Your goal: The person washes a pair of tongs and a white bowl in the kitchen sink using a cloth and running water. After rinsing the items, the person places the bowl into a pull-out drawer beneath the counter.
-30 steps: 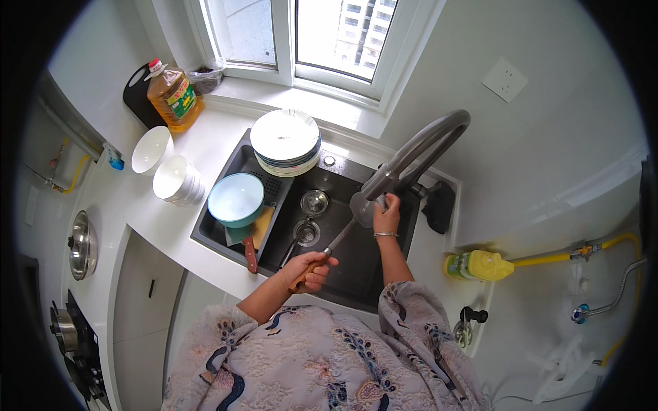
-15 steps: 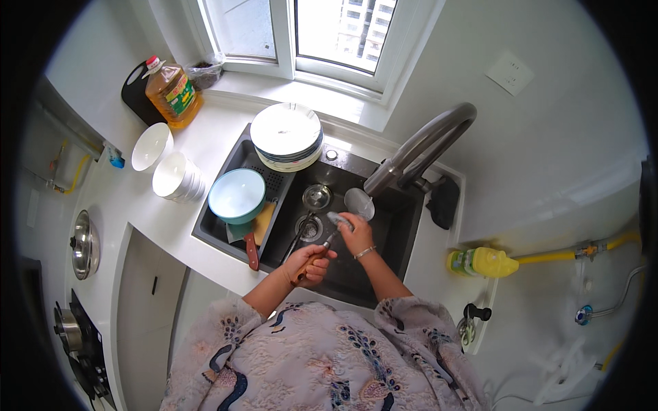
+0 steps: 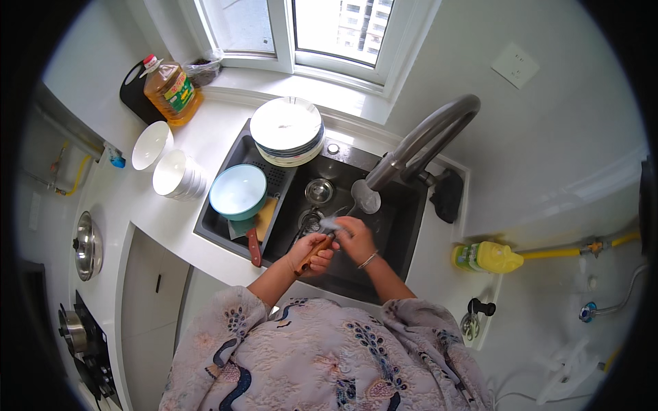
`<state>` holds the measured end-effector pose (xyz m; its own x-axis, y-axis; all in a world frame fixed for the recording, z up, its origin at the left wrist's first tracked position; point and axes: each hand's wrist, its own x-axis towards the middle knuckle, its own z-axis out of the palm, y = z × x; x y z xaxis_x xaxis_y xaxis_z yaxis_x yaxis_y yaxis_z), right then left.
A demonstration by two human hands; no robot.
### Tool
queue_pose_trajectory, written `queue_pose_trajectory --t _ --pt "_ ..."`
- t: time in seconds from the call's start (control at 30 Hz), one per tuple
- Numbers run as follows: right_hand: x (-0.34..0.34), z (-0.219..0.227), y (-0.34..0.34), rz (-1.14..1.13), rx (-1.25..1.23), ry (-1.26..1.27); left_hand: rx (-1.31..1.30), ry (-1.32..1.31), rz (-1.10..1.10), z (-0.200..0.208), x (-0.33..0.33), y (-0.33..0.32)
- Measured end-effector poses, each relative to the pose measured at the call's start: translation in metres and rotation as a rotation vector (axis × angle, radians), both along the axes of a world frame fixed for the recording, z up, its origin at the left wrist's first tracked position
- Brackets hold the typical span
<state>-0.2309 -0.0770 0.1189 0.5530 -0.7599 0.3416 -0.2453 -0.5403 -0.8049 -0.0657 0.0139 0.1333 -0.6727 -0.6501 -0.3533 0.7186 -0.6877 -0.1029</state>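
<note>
Over the dark sink (image 3: 401, 250), my left hand (image 3: 314, 255) is closed round the handle of a wooden-handled cooking spoon (image 3: 367, 197). Its broad, round, pale metal head points away from me under the faucet (image 3: 439, 133); whether it has holes I cannot tell. My right hand (image 3: 355, 240) presses a whitish scrubbing cloth (image 3: 332, 223) against the spoon's neck, just above my left fingers. Its exact make is blurred. Behind my hands, a metal ladle (image 3: 319, 192) lies in the basin near the drain (image 3: 310, 220), its dark handle partly hidden by my left hand.
Left in the sink are a blue bowl (image 3: 238, 192), a red-brown-handled knife (image 3: 254, 248) and a plate stack (image 3: 286, 123). White bowls (image 3: 175, 175) and an oil bottle (image 3: 171, 92) stand on the left counter. A yellow jug (image 3: 490, 257) is at right.
My right hand has slid along the spoon's neck toward my left hand with the cloth. The spoon's head has shifted slightly; my left grip stays on the handle.
</note>
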Motion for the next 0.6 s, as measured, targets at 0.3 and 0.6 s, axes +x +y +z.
queue_pose_trajectory --t 0.3,0.6 --pt "-0.032 -0.008 -0.035 -0.425 0.066 0.119 -0.417 -1.303 -0.280 -0.002 -0.011 0.012" --pt "-0.016 -0.064 -0.042 -0.199 -0.310 0.299 -0.795 -1.742 -0.248 -0.010 -0.017 0.021"
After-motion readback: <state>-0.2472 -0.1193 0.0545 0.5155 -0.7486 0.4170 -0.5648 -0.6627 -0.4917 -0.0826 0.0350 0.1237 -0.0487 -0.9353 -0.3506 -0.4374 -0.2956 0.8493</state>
